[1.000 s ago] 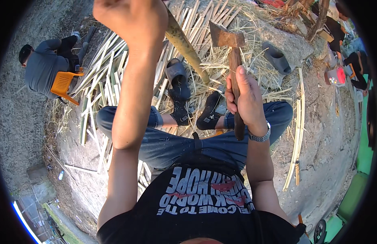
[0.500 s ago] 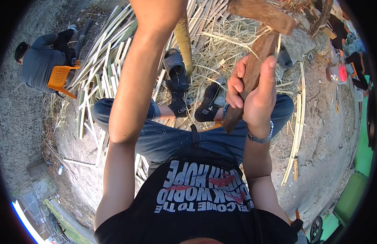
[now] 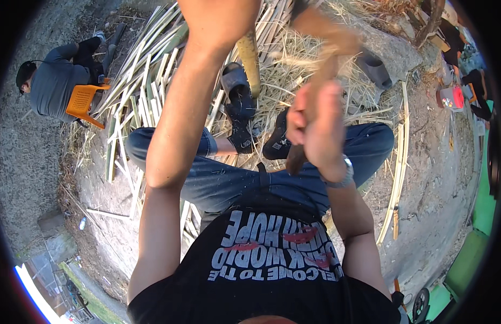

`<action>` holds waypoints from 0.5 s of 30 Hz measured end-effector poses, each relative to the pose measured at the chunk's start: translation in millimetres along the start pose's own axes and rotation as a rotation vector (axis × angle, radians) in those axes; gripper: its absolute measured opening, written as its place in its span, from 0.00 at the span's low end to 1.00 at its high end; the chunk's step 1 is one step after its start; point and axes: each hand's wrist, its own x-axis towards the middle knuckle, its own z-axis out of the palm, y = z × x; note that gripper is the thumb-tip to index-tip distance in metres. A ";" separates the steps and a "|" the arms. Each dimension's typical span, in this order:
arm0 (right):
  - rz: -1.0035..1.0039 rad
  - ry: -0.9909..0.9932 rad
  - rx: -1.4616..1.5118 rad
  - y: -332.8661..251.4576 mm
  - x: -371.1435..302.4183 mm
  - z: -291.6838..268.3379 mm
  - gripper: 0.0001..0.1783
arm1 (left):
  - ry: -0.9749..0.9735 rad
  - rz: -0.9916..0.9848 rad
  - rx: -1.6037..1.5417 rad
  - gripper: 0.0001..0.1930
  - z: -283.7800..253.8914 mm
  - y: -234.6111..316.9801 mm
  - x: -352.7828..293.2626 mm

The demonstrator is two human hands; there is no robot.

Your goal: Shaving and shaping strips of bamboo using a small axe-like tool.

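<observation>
My right hand [image 3: 320,127], blurred by motion, is wrapped round the handle of a rough wooden mallet [image 3: 296,160]. The mallet's brown head [image 3: 327,31] is up near the top edge, smeared too. My left hand [image 3: 221,21] is bent at the wrist at the top of the picture. Its fingers run out of view, so whatever they hold is hidden. Just right of that wrist a yellowish-green bamboo piece [image 3: 249,62] points down toward my feet.
Split bamboo strips [image 3: 148,81] lie heaped to the left, with pale shavings [image 3: 285,73] beyond my feet. Dark clogs [image 3: 237,86] lie beside my socked feet. Far left, a person [image 3: 56,81] sits on an orange chair [image 3: 83,102]. Long strips [image 3: 397,173] lie on the right.
My right hand has swung left with the mallet, whose head now sits further left and blurs. My left wrist has shifted slightly to the right.
</observation>
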 end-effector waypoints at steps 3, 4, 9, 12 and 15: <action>0.357 -0.044 -0.048 0.4 6.1 -3.6 0.34 | 0.004 0.052 -0.003 0.20 3.8 -0.1 7.6; 0.482 -0.027 0.015 -10.9 10.3 -3.3 0.34 | 0.007 0.080 -0.004 0.21 5.4 -3.5 12.4; -0.182 0.019 -0.082 -37.7 -7.9 20.5 0.33 | 0.001 0.052 -0.002 0.21 0.8 0.8 -2.8; 0.204 -0.077 -0.244 46.1 9.8 -7.5 0.33 | 0.029 0.076 0.084 0.20 -2.2 -8.5 -3.5; 0.461 -0.039 -0.141 21.6 18.8 -5.8 0.33 | 0.043 0.000 -0.021 0.20 -16.6 -3.8 -2.1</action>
